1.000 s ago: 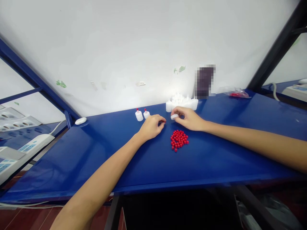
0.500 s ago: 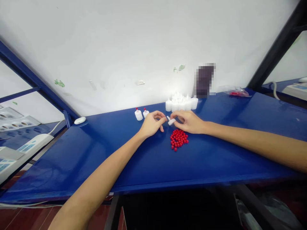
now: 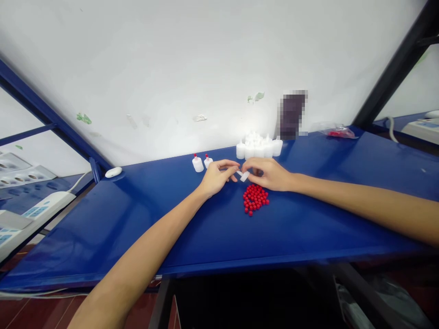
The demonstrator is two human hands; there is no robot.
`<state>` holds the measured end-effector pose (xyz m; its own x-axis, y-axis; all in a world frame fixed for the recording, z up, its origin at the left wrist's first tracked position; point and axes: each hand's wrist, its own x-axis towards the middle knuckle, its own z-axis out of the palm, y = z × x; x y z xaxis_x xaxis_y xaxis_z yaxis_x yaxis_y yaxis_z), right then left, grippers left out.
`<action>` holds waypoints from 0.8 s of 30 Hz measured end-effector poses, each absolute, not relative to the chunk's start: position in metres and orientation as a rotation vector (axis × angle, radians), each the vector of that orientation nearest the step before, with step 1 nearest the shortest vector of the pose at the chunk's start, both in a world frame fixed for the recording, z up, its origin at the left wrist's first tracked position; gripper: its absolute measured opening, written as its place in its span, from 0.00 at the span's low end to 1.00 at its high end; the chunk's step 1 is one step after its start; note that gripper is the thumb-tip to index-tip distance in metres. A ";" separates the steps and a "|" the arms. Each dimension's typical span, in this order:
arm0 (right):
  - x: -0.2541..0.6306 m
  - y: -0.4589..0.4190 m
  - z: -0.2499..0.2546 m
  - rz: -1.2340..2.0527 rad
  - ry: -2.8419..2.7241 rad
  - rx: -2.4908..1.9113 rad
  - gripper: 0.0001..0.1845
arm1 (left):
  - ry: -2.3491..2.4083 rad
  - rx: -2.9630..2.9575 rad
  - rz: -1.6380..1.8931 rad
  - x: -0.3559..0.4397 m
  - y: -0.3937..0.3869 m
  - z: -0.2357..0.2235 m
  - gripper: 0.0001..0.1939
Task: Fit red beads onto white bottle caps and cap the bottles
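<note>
Above the middle of the blue table, my right hand (image 3: 269, 173) pinches a small white dropper bottle (image 3: 244, 176) that lies tilted between both hands. Its thin nozzle points left, and part of its body is hidden by my fingers. My left hand (image 3: 221, 176) is closed at the nozzle end, thumb and fingertips around the tip; whether a small cap is also in them I cannot tell. Several loose red caps (image 3: 255, 199) lie in a pile just below my hands. Two white bottles with red caps (image 3: 197, 163) stand behind my left hand, one partly covered by it.
A group of white bottles (image 3: 259, 148) without red caps stands against the wall. A clear bag with red pieces (image 3: 338, 132) lies at the back right. A white oval case (image 3: 113, 172) is at the back left. Blue frame posts (image 3: 73, 132) rise at the table's ends.
My left fingertips have moved slightly right and closed in on the nozzle. The bottle has turned a little in my right hand. Caps and standing bottles have not moved.
</note>
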<state>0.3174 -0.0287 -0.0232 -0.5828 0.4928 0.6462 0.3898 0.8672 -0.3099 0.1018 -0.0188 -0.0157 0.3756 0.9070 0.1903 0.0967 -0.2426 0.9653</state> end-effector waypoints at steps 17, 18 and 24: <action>0.318 -0.031 -0.025 0.169 -2.156 -0.815 0.10 | 0.884 1.898 0.893 0.100 -0.024 -0.014 0.25; 0.318 -0.031 -0.025 0.181 -2.156 -0.812 0.10 | 0.888 1.932 0.888 0.100 -0.025 -0.014 0.25; 0.319 -0.031 -0.026 0.248 -2.190 -0.789 0.10 | 0.877 2.189 0.957 0.106 -0.032 -0.018 0.19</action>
